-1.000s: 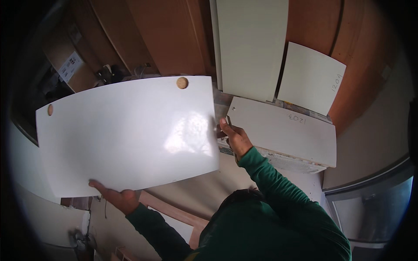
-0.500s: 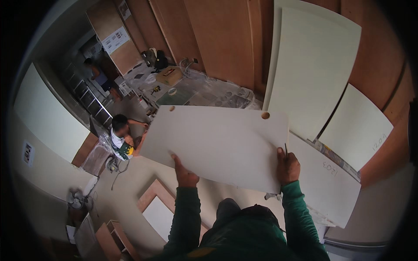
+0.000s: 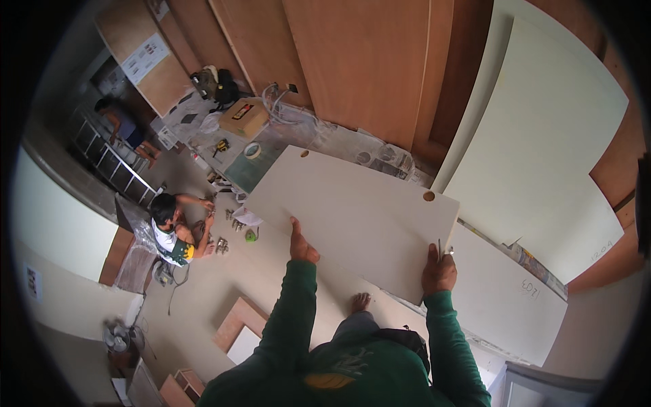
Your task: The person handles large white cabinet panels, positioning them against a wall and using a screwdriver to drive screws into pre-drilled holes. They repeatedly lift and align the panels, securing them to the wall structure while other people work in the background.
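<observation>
A pale cabinet door panel [image 3: 359, 220] with two round hinge holes near its far edge is held out in front of me. My left hand [image 3: 303, 244] grips its near edge, thumb on top and fingers hidden underneath. At the near right corner my right hand [image 3: 439, 273] grips the panel too. A thin dark stick-like thing, perhaps a pencil, pokes up from the right hand's fingers, with a small shiny bit beside it. Under and beyond the panel lies a low surface covered with plastic and paper.
A person [image 3: 178, 227] sits on the floor at left, handling small metal parts [image 3: 222, 244]; another stands by a ladder [image 3: 119, 163]. Large pale panels [image 3: 536, 122] lean at right, above another flat panel [image 3: 502, 292]. A cardboard box [image 3: 244, 118] and tape roll [image 3: 252, 150] lie beyond.
My view has shifted. The panel has tilted, its right side now nearer me, and still rests in both hands. My foot and the metal parts by the seated person have come into view.
</observation>
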A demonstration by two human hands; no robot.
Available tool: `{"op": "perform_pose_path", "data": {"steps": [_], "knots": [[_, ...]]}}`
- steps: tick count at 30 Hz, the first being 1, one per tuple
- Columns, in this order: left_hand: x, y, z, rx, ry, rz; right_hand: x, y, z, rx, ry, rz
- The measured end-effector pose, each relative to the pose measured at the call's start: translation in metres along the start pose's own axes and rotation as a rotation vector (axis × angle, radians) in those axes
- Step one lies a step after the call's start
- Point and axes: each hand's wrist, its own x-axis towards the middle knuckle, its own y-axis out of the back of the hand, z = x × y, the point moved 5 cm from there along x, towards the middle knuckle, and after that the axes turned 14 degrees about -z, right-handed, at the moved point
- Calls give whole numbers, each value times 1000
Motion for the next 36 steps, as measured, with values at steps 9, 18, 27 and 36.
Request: {"op": "perform_pose_path", "data": {"steps": [9,18,27,36], "knots": [[85,36,24,-56,117,15,38,-60,-51,-132,-245,-202],[110,66,26,14,129,14,44,-87,-38,-150,-384,-329],[102,109,10,-84,279,70,28,-107,-21,-85,-547,-526],[107,95,22,721,419,291,18,-47,-37,-24,-439,-688]]}}
